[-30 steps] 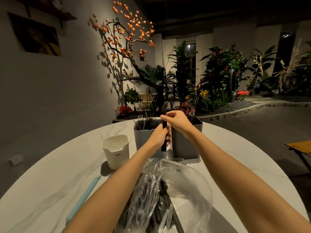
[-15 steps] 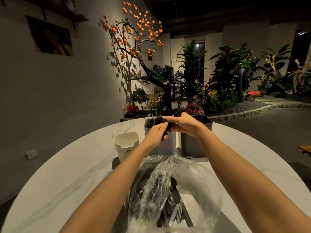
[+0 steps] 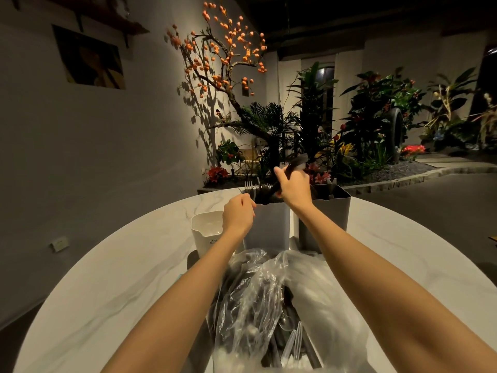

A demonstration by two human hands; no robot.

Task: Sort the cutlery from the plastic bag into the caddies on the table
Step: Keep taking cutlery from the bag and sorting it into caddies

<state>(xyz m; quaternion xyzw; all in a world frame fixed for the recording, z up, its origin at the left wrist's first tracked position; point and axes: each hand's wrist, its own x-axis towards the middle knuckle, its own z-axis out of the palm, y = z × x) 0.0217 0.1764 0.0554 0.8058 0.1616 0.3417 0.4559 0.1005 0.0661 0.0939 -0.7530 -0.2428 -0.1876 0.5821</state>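
Cutlery fills the clear plastic bag (image 3: 290,305) at the near edge of the round marble table (image 3: 113,286); forks and spoons show through the crumpled film. Just beyond the bag stand two grey caddies side by side: the lighter grey caddy (image 3: 269,224) directly behind the bag and the darker grey caddy (image 3: 333,214) touching or nearly touching its right side. A white cup (image 3: 205,232) sits just left of the lighter caddy, partly hidden by the left forearm.

The right hand (image 3: 294,188) is raised above the rim of the lighter caddy, fingers curled around a dark utensil (image 3: 294,164). The utensil is tilted, its upper end pointing up and to the right past the hand, its lower end angling down toward the caddy's opening; blur hides what kind of piece it is. The left hand (image 3: 238,211) hovers at the left front corner of the same caddy with its fingers curled, and a thin metal piece seems to run by the fingertips, but whether they pinch it cannot be told. Fork tines (image 3: 248,185) stand up out of the lighter caddy behind the left hand, and a few handles poke from the darker one.

Behind the caddies, past the table's far edge, a bed of plants (image 3: 349,130) lines the wall, with an orange-fruited tree (image 3: 223,55) at its left.
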